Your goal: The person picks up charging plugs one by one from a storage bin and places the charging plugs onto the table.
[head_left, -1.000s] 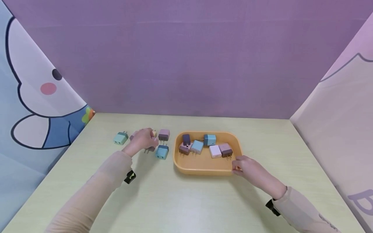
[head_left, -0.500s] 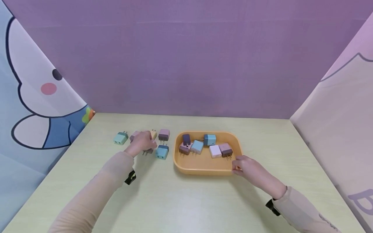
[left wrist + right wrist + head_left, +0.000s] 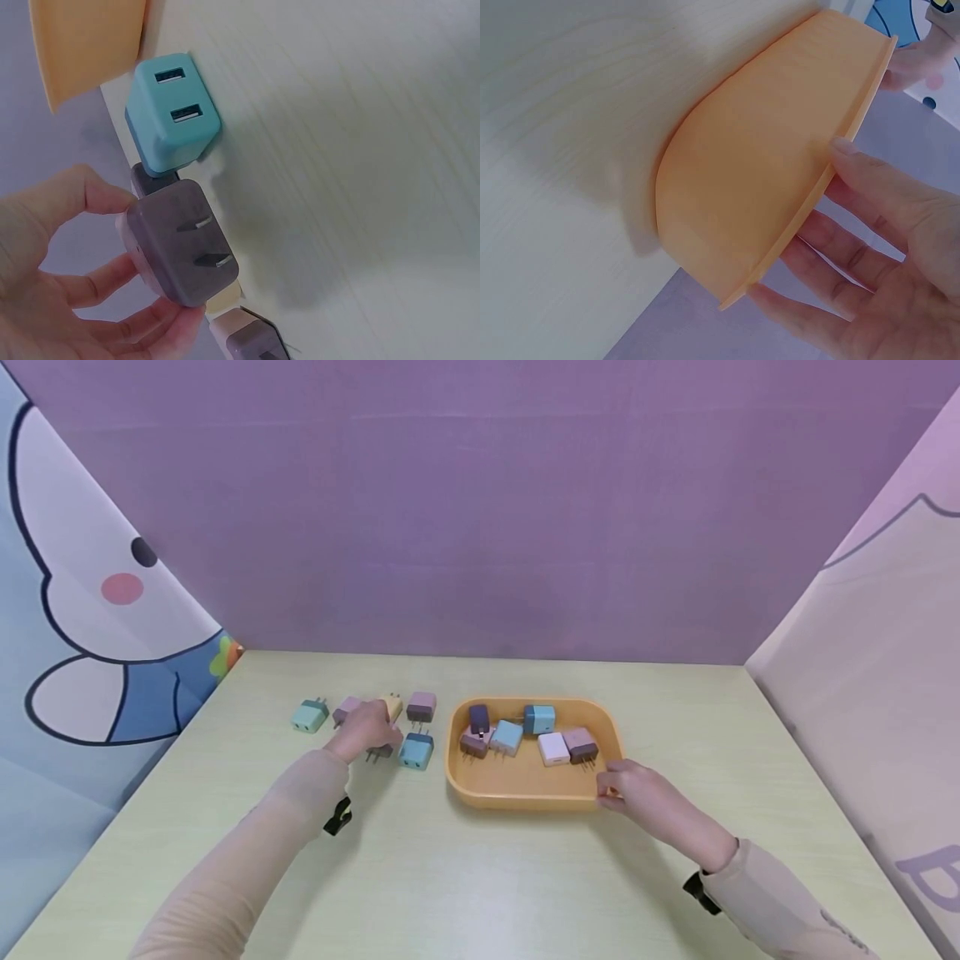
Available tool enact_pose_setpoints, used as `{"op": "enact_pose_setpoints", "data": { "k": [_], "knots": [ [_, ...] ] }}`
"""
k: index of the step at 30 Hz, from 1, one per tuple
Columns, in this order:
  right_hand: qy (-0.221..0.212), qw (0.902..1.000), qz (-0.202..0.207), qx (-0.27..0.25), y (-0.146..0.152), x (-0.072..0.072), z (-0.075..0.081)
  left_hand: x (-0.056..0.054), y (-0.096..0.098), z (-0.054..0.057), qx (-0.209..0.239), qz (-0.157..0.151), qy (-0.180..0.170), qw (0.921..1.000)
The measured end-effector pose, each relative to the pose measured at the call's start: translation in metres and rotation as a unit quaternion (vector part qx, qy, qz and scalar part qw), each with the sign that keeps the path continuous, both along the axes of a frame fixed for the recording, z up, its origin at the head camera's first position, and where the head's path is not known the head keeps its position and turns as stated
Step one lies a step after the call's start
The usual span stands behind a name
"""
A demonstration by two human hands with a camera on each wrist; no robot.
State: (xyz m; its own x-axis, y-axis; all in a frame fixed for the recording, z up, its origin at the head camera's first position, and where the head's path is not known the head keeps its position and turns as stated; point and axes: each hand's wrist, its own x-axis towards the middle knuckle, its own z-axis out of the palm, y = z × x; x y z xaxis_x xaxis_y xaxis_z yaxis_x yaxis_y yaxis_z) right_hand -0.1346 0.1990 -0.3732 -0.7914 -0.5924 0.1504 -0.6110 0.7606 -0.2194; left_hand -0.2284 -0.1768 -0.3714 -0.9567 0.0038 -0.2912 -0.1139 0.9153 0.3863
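With thumb and fingers my left hand (image 3: 363, 732) pinches a mauve USB wall charger (image 3: 184, 244), its two metal prongs facing the left wrist camera. Just beside it on the table is a teal charger (image 3: 416, 751) with two USB ports. A purple charger (image 3: 422, 707), a yellow charger (image 3: 392, 707) and another mauve charger (image 3: 347, 708) lie behind and around the left hand, partly covered by it. On the right, my right hand (image 3: 647, 795) grips the rim of an orange tray (image 3: 525, 802) at its near right corner, thumb outside, fingers inside.
Inside the tray lie several chargers, among them a white charger (image 3: 553, 749), a light blue charger (image 3: 507, 738) and a dark navy charger (image 3: 479, 719). A mint green charger (image 3: 310, 716) lies farthest left on the pale table (image 3: 480, 877). A purple backdrop (image 3: 480, 527) rises behind the table.
My left hand has shifted slightly left and nearer to me along with the mauve charger, showing more of the yellow one. The right hand and the tray have stayed in place.
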Motion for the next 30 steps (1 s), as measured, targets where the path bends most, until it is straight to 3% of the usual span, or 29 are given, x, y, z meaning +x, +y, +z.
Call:
{"op": "enact_pose_setpoints", "data": {
  "k": [30],
  "knots": [
    [0.017, 0.9998, 0.012, -0.006, 0.0002, -0.0010, -0.0007, -0.0002, 0.0010, -0.0095, -0.026, -0.030, 0.003, 0.9992]
  ]
}}
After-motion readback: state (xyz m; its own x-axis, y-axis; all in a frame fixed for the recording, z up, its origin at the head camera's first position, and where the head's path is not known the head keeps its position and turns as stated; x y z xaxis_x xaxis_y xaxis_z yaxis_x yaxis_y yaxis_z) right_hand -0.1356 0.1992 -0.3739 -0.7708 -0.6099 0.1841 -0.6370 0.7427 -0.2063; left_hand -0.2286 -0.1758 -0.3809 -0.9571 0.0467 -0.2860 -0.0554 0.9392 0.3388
